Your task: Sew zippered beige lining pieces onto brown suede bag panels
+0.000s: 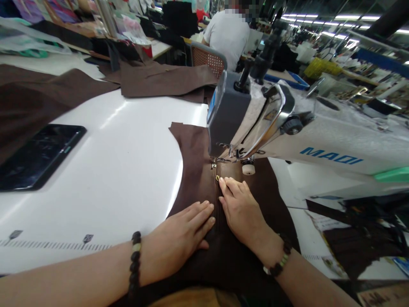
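A dark brown panel, leather-like (194, 149), lies under the head of a sewing machine (243, 115). A zipper (218, 204) runs lengthwise along its middle, and its brass-coloured slider (217, 178) sits just below the presser foot (214, 164). My left hand (185, 230) rests flat on the panel, left of the zipper, fingers stretched out and holding nothing. On the zipper's right side, my right hand (239, 204) presses on the panel, its index fingertip touching or right beside the slider. A gap shows between that hand's thumb and index finger.
A dark phone or tablet (44, 155) lies on the white table (134, 170), left. More brown pieces (162, 79) are at the back, and dark scraps (358, 243) lie at the right. A person in a white shirt (226, 34) sits beyond the machine.
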### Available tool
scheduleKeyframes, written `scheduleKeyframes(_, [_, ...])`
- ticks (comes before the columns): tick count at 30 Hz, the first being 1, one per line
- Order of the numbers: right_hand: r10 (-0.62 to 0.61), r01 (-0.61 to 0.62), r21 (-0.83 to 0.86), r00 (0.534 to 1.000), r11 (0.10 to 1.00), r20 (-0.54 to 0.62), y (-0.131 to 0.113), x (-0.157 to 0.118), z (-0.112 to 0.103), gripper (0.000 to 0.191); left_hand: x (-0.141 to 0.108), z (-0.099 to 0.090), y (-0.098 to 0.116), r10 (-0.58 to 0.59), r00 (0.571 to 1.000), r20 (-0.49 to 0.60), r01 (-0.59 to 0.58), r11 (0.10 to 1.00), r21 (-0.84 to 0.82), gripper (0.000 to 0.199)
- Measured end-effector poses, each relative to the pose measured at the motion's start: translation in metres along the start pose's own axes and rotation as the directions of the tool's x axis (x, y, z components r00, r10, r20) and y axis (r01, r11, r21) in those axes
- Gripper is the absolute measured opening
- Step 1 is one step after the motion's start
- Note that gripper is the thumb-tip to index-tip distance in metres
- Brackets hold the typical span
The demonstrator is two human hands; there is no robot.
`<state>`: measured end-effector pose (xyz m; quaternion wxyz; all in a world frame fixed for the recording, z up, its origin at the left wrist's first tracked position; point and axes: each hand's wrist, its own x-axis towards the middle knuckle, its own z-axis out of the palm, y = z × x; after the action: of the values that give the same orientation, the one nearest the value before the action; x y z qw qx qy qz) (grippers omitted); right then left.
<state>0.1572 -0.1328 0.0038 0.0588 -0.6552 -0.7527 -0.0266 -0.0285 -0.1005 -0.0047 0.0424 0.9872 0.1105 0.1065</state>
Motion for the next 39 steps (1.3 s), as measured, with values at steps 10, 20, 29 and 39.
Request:
scheduleKeyframes(10, [0.075,-0.075,0.034,0.997,0.997,-0.013,0.007,0.027,0.003,0.042,0.017,-0.002,-0.029,0.021,0.999,-0.036,-0.022,1.0,-0.014,0.039])
scheduleKeyframes(20, [0.025,-0.022,0.044,0.998,0.999,-0.053,0.025,0.044,0.011,0.038,0.027,-0.004,-0.045,0.045,0.995,-0.084,-0.047,0.999,-0.024,0.035])
scheduleKeyframes(29, [-0.007,0.001,0.131,0.999,0.991,0.042,0.037,0.061,0.012,0.032,0.034,-0.002,-0.059,0.066,0.994,-0.091,-0.068,0.998,-0.013,0.034])
scheduleKeyframes(39, [0.032,-0.032,0.055,0.999,0.998,0.018,0.015,0.021,0.001,0.042,0.03,-0.005,-0.041,-0.01,0.999,-0.05,0.01,1.0,-0.014,0.042])
